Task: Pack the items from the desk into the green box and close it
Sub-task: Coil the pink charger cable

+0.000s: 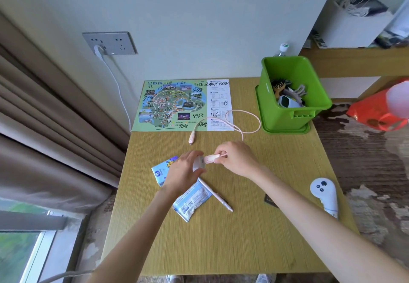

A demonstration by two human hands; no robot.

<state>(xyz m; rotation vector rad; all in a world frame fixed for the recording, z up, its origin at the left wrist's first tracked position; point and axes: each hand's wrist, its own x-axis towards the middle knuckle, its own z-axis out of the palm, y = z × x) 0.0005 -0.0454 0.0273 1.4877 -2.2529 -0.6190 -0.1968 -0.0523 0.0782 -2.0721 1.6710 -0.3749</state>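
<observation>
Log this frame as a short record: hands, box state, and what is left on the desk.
left hand: grips white charger
right hand: pinches pink cable plug at the charger
green box: open; hairbrush and sunglasses inside
on desk: map sheet, tissue packs, pen, white controller
task state: packing unfinished

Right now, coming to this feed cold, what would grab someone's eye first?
The bright green box at the far right corner of the desk, open, with a hairbrush and sunglasses already inside. Next, mid-desk, the left hand grips a white charger block while the right hand pinches the plug of the pink cable at it. Behind them lies a colourful map scribbled with black numbers.
</observation>
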